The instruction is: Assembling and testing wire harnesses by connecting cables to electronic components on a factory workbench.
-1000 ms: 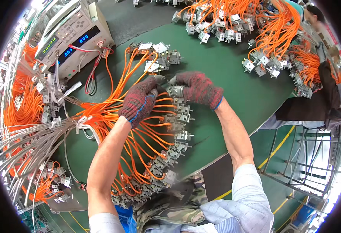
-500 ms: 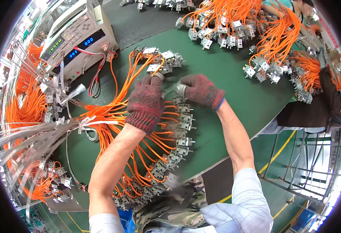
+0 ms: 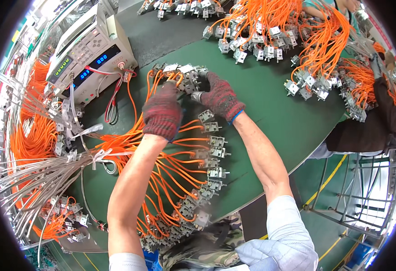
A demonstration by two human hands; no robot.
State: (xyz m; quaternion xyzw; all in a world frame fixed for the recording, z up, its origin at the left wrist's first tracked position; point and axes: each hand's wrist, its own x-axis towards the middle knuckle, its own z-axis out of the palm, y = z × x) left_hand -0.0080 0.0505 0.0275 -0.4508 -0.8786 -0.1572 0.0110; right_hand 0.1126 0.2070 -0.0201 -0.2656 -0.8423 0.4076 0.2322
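Metal connector blocks [image 3: 186,74], on the ends of orange cables [image 3: 159,79], lie bunched at the far end of a curved row. My right hand [image 3: 222,97], in a dark red and grey knit glove with grey fingertips, grips this bunch from its right side between thumb and fingers. My left hand [image 3: 162,110], gloved alike, is beside the bunch, over the cables. Motion smears its fingers, and their tips are hidden. Below my hands, more connector blocks [image 3: 217,142] curve toward me along the tabletop, each on its orange cable. A white tie [image 3: 102,156] gathers the cables at the left.
A test instrument [image 3: 92,58] with lit displays stands at the back left, with red and white leads. Orange cable bundles [image 3: 270,18] with connectors lie across the green table [image 3: 252,149]. Grey wires [image 3: 40,174] spread at left. A person's dark sleeve [image 3: 383,99] and a metal rack [image 3: 356,194] are at right.
My right hand has moved left and away from me, onto the far bunch of connectors. My left hand has shifted slightly left, smeared by motion. The gap between my hands has narrowed.
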